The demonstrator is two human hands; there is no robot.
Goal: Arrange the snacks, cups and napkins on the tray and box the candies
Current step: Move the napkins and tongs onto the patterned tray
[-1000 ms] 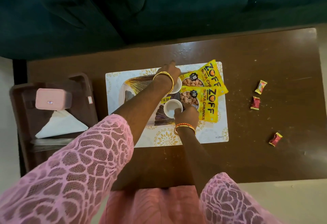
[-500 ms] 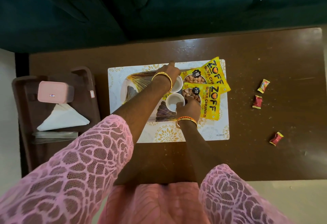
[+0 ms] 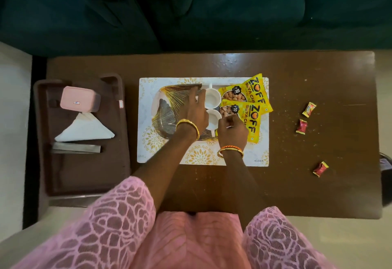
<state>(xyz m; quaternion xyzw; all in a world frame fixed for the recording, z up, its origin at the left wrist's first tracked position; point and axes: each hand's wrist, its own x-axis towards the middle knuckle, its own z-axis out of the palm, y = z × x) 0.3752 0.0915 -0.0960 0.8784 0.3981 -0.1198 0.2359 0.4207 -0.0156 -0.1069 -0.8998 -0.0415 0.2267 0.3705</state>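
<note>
A gold-patterned tray (image 3: 169, 107) sits on a white placemat (image 3: 148, 141). Two white cups stand on it, the far cup (image 3: 212, 98) just above the near cup (image 3: 212, 118). Two yellow snack packets (image 3: 252, 94) (image 3: 249, 120) lie overlapping at the tray's right side. My left hand (image 3: 194, 110) lies over the tray with straight fingers beside the far cup. My right hand (image 3: 232, 130) is curled, its fingertips pinching the near cup's right rim. Three wrapped candies (image 3: 309, 109) (image 3: 301, 126) (image 3: 320, 169) lie on the table to the right. The pink box (image 3: 79, 98) and white napkin (image 3: 84, 129) are at the left.
The box and napkin rest in a brown tray (image 3: 84, 173) at the left, with a flat metal piece (image 3: 76, 148) below the napkin. A dark green sofa (image 3: 191, 13) borders the table's far edge. Crumbs dot the brown table (image 3: 318, 194).
My left hand has drawn back from beyond the far cup to its left side, fingers straightened. The near cup has shifted up close to the far cup, with my right hand still on it.
</note>
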